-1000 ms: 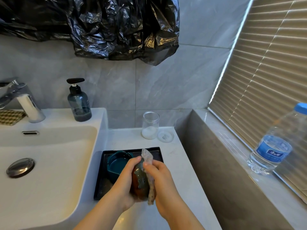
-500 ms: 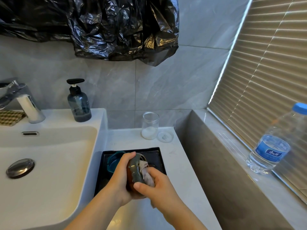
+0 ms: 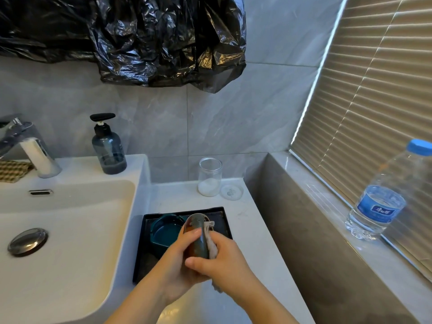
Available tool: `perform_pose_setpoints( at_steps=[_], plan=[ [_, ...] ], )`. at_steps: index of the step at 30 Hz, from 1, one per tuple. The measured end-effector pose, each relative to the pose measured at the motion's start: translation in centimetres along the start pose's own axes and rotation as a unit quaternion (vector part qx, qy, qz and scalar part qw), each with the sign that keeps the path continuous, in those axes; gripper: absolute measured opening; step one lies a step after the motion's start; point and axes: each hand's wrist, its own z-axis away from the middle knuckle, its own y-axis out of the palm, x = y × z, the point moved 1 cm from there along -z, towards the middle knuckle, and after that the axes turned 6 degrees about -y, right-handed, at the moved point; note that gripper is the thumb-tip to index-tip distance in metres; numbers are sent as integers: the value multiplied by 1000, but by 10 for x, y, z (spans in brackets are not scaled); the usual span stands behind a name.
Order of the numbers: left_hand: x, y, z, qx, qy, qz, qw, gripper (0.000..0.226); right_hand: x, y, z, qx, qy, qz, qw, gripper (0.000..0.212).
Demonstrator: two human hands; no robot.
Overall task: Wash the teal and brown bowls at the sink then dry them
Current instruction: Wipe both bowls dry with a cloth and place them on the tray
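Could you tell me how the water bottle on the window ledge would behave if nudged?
The water bottle is tall and narrow, so it would probably tip rather than slide. Its thin clear walls likely dent under a grip. On its side, it could roll along the ledge.

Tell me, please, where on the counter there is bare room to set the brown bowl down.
Bare counter lies between the black tray and the jar, and in the strip right of the tray. The tray's left half holds the teal bowl; jar and lid crowd the back corner.
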Motion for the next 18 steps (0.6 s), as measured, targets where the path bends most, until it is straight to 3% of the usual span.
perform_pose_setpoints(
  at_steps=[3, 6, 9, 12, 15, 18],
  plan=[
    [-3, -5, 0, -18, 5, 10, 1000, 45, -1, 12, 7, 13, -22, 20, 999, 15],
    [-8, -11, 3, -9, -34, 35, 999, 49, -18, 8, 9, 22, -129, 219, 967, 42],
    [-6, -14, 2, 3, -59, 41, 997, 56, -21, 2, 7, 39, -154, 278, 947, 49],
    [-4, -13, 2, 13, -26, 54, 998, 46, -13, 5, 7, 32, -124, 195, 972, 55],
    [0, -7, 5, 13, 6, 35, 999, 39, -3, 5, 5, 11, -30, 25, 999, 30],
    [-1, -4, 5, -4, 15, 32, 999, 43, -1, 9, 7, 45, -64, 37, 996, 15]
  ],
)
